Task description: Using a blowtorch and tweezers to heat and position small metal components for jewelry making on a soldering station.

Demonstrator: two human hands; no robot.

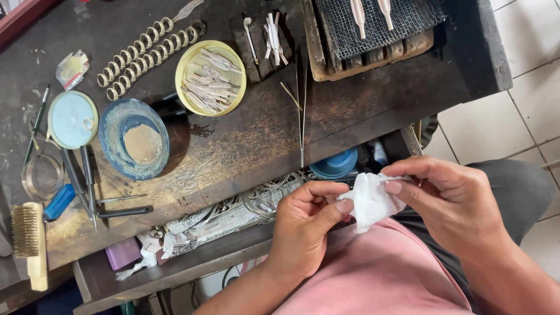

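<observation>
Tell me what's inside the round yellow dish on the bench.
The round yellow plastic dish holds a loose heap of small pointed silvery metal pieces. They cover most of its floor; anything beneath stays hidden.

A dark, scarred wooden workbench (262, 134) fills most of the view, its surface stained and dusty. Below its front edge an open wooden drawer (192, 262) juts out. To the right of the workbench lies a floor of pale square tiles (525, 99) with thin grey joints, evenly lit by soft daylight.

white tissue (368, 201), crumpled, pinched between fingers (344, 205)
</observation>
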